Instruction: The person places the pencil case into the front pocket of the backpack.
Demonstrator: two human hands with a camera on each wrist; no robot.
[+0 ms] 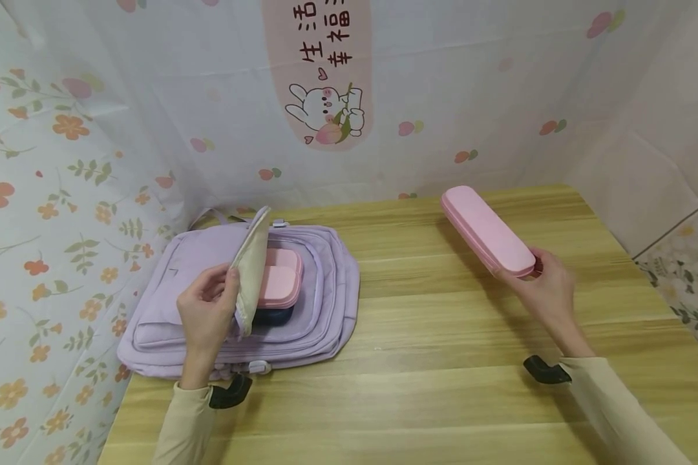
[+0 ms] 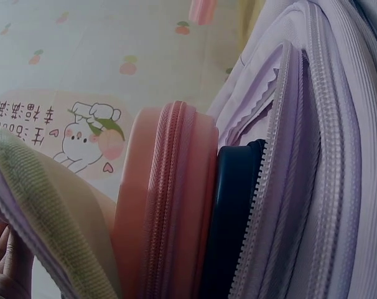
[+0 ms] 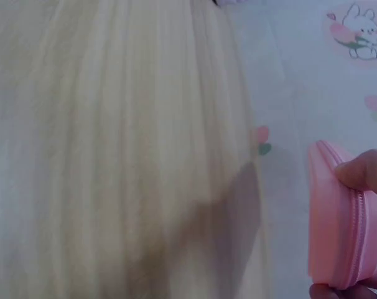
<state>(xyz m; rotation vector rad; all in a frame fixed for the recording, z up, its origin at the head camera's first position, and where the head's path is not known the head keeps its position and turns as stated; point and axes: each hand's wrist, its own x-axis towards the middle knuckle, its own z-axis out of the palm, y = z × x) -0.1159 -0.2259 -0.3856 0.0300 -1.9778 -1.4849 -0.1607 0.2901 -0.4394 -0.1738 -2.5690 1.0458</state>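
Observation:
A lilac backpack point(image 1: 198, 248) lies on the table's left side with its front pocket unzipped. My left hand point(image 1: 205, 313) pinches the edge of the pocket flap point(image 1: 253, 274) and holds it raised, its pale lining showing. Inside the pocket sits a pink zippered case point(image 1: 279, 284), partly behind the flap. Beside it in the left wrist view is a dark blue case point(image 2: 229, 212). Over on the right, my right hand point(image 1: 547, 290) grips the near end of another pink zippered pencil case point(image 1: 488, 232), thumb on one side and fingers on the other. That pencil case is held above the table, tilted.
The wood-grain table point(image 1: 419, 374) stretches between the backpack and the right hand. A patterned curtain point(image 1: 442, 84) hangs behind it, and a flowered cloth point(image 1: 52, 258) closes the left side. A black wrist mount point(image 1: 231, 391) sits on each forearm.

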